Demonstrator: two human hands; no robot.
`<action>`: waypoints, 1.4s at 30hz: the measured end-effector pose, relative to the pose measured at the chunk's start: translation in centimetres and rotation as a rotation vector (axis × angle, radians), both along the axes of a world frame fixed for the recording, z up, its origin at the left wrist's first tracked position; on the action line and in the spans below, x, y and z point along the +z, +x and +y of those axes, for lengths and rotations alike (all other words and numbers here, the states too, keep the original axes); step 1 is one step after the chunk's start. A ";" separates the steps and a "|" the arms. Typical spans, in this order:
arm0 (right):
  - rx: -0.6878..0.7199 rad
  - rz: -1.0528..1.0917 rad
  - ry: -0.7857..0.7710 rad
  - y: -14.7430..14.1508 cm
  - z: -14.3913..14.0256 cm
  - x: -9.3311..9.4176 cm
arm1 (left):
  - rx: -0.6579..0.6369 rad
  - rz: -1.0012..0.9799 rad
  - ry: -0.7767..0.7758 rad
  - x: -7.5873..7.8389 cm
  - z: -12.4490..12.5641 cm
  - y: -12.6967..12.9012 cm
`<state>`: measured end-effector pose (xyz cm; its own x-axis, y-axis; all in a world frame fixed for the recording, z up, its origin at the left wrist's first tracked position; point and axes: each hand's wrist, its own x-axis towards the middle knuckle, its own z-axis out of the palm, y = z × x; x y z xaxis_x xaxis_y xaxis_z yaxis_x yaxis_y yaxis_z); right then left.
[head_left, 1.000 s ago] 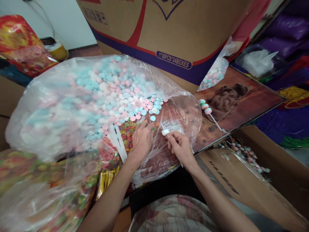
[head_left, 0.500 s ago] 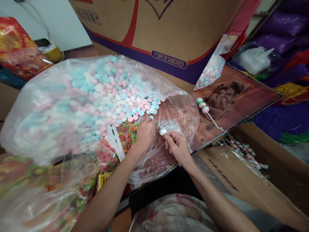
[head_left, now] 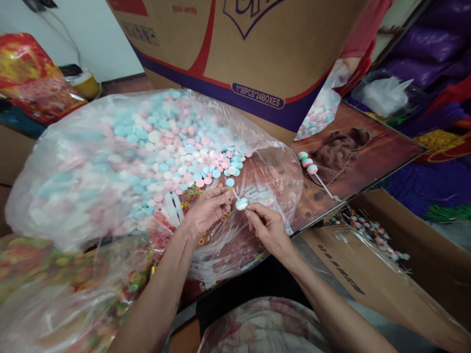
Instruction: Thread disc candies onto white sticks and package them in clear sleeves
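Head view: right hand (head_left: 270, 229) pinches a thin, light stick (head_left: 235, 195); left fingertips (head_left: 225, 197) pinch its far end, beside small brittle candies (head_left: 242, 203).

Bright, even indoor light; soft glare on the clear plastic bag (head_left: 110, 162) toward ten o'clock; edges bend and blur, especially at seven o'clock; centre sharp.

the cardboard box (head_left: 257, 44) reads "1*30pcs*24boxes" and "candy".
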<state>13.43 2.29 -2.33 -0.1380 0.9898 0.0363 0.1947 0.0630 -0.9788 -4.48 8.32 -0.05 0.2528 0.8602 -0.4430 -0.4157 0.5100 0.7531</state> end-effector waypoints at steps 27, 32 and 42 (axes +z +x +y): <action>-0.244 0.237 -0.133 -0.3 1.3 -0.2 | -0.090 0.581 0.384 0.9 1.4 1.3; -0.307 0.233 -0.119 0.4 1.4 -1.0 | 0.070 1.361 0.761 -0.8 5.2 2.8; -0.269 0.190 -0.088 0.3 1.3 -1.3 | 0.054 1.309 0.728 -1.9 6.6 2.3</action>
